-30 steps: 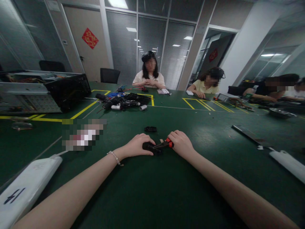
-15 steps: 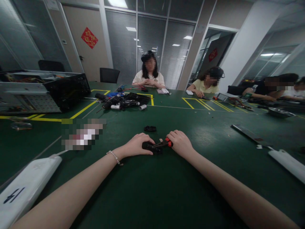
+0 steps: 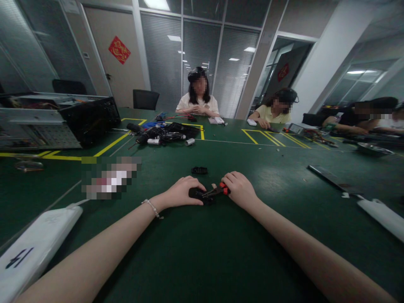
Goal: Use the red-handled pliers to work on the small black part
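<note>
My left hand (image 3: 181,192) rests on the green table (image 3: 202,252) with its fingers curled over a small black part (image 3: 198,195), pressing it down. My right hand (image 3: 240,189) is closed round the red handles of a small pair of pliers (image 3: 217,191), whose dark jaws reach left onto the black part. Another small black piece (image 3: 199,170) lies alone on the table just beyond both hands.
A heap of black tools and parts (image 3: 164,134) lies further back. A computer case (image 3: 57,120) stands at the left. White power strips lie at the near left (image 3: 34,248) and right (image 3: 381,214). Several people sit along the far and right sides.
</note>
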Tool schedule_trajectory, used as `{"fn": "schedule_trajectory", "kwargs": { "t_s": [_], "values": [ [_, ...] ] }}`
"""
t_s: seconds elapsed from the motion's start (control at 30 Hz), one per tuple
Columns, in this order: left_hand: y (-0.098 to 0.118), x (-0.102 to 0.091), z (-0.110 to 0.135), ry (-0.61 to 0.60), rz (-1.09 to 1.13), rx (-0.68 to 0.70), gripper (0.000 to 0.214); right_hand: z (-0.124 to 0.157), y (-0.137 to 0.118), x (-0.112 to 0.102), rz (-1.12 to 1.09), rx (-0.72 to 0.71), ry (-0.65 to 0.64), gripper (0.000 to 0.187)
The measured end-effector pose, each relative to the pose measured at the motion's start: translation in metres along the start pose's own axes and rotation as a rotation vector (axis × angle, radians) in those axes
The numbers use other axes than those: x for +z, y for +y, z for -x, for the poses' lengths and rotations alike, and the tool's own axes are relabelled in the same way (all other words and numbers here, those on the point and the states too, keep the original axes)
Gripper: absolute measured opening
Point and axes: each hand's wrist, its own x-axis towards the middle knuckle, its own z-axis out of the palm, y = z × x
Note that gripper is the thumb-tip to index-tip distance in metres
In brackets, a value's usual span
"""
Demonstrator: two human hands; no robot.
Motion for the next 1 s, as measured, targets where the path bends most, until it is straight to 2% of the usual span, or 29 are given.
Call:
{"fn": "schedule_trajectory", "kwargs": {
  "t_s": [0.43,1.0],
  "values": [
    [0.0002,-0.0001,-0.0004,0.004,-0.001,0.003,0.037,-0.0012,-0.0013,0.0001,-0.018,0.018,0.012,0.016],
    [-0.0023,0.0028,-0.0018,0.014,-0.005,0.006,0.038,-0.0037,-0.0049,-0.0006,0.075,0.029,-0.042,0.013]
  ]
}}
